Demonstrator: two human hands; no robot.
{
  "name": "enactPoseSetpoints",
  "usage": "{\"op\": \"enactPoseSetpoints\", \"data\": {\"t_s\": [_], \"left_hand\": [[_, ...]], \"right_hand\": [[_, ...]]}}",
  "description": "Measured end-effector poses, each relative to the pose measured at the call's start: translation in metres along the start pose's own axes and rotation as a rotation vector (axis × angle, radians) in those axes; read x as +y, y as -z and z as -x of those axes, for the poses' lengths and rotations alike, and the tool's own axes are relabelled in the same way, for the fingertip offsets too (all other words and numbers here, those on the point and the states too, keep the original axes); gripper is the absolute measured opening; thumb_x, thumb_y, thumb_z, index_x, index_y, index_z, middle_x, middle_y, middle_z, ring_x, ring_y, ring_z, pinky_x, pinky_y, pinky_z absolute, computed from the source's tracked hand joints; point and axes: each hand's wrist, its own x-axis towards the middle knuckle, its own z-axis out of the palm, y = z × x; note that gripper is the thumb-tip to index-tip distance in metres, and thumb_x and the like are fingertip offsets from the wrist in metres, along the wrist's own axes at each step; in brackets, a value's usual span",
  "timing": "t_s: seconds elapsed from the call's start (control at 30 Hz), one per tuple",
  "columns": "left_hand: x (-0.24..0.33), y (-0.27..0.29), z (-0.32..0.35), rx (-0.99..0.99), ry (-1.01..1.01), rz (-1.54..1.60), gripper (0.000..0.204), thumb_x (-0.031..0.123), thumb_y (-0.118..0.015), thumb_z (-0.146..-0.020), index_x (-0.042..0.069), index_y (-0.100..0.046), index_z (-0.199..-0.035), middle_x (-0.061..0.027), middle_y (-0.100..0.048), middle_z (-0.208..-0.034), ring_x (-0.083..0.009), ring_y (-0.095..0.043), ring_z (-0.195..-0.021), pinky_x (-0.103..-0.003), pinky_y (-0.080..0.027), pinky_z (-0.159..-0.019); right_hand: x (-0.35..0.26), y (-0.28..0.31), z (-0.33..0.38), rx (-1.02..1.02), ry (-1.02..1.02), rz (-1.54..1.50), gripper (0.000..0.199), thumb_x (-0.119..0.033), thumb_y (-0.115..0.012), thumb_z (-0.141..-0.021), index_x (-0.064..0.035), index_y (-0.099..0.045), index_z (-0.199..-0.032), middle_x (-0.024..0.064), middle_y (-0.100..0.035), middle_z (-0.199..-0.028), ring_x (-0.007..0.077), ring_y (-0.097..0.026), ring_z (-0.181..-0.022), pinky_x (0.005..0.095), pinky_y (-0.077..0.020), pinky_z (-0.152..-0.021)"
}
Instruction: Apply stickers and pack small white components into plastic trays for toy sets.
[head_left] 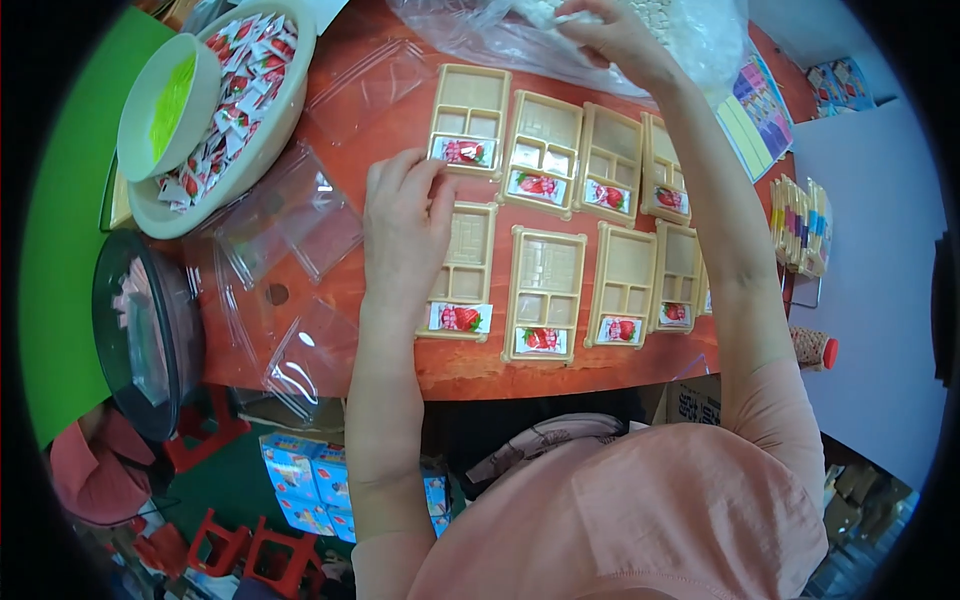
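Two rows of beige compartment trays lie in front of me, each with a small white packet printed with red strawberries in its lowest compartment. My left hand is at the left end of the rows, its bent fingers apart beside the packet of the far-left tray. Nothing shows in its grasp. At the far side, my right hand reaches over a clear plastic bag with many small white pieces. Its fingertips are pinched; what they hold is too small to make out.
At the far left stands a large pale basin of strawberry packets, with a bowl of bright green pieces on it. Clear plastic lids and a dark-rimmed bowl are on the left. Colourful sheets and wrapped packs lie right.
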Motion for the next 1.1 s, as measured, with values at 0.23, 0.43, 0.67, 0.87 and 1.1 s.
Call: {"op": "enactPoseSetpoints", "data": {"t_s": [0.23, 0.43, 0.67, 0.87, 1.1], "left_hand": [[-0.003, -0.006, 0.0, 0.039, -0.032, -0.005, 0.017, 0.006, -0.068, -0.085, 0.0, -0.069, -0.101, -0.0124, -0.061, -0.107, -0.0303, -0.057, -0.101, -0.041, -0.048, -0.087], [-0.004, -0.006, 0.001, 0.037, -0.013, 0.02, 0.014, 0.007, -0.068, -0.085, -0.001, -0.069, -0.096, -0.0121, -0.061, -0.105, -0.0306, -0.056, -0.1, -0.041, -0.048, -0.086], [-0.007, -0.003, 0.002, 0.037, -0.001, 0.028, 0.013, 0.004, -0.07, -0.083, -0.003, -0.069, -0.094, -0.0112, -0.063, -0.106, -0.0262, -0.059, -0.098, -0.034, -0.053, -0.077], [-0.006, -0.001, 0.002, 0.032, 0.0, 0.026, 0.013, 0.004, -0.07, -0.083, -0.003, -0.068, -0.093, -0.0111, -0.063, -0.105, -0.0256, -0.059, -0.098, -0.034, -0.053, -0.077], [-0.008, -0.003, 0.002, 0.04, -0.007, 0.02, 0.013, 0.005, -0.07, -0.083, -0.003, -0.068, -0.093, -0.011, -0.063, -0.105, -0.0254, -0.059, -0.097, -0.034, -0.053, -0.077]], "right_hand": [[-0.01, -0.083, 0.011, -0.322, 0.473, 0.454, 0.033, -0.027, -0.067, -0.086, -0.0046, -0.066, -0.111, 0.0181, -0.067, -0.107, 0.031, -0.064, -0.101, 0.041, -0.0495, -0.088], [-0.009, -0.092, 0.026, -0.319, 0.491, 0.583, 0.031, -0.023, -0.067, -0.088, -0.0058, -0.064, -0.114, 0.0155, -0.058, -0.105, 0.0303, -0.059, -0.094, 0.0392, -0.0477, -0.082], [-0.007, -0.083, 0.031, -0.337, 0.381, 0.365, 0.039, -0.027, -0.068, -0.092, -0.0105, -0.061, -0.126, 0.005, -0.057, -0.095, 0.0141, -0.056, -0.086, 0.0301, -0.0471, -0.076], [-0.004, -0.078, 0.027, -0.308, 0.274, 0.18, 0.035, -0.027, -0.068, -0.089, -0.0026, -0.067, -0.115, 0.0116, -0.07, -0.097, 0.021, -0.066, -0.086, 0.0356, -0.0527, -0.078], [-0.005, -0.09, 0.028, -0.235, 0.419, 0.422, 0.029, -0.021, -0.065, -0.091, -0.0025, -0.068, -0.112, 0.0136, -0.067, -0.095, 0.0235, -0.064, -0.084, 0.0347, -0.0513, -0.075]]}}
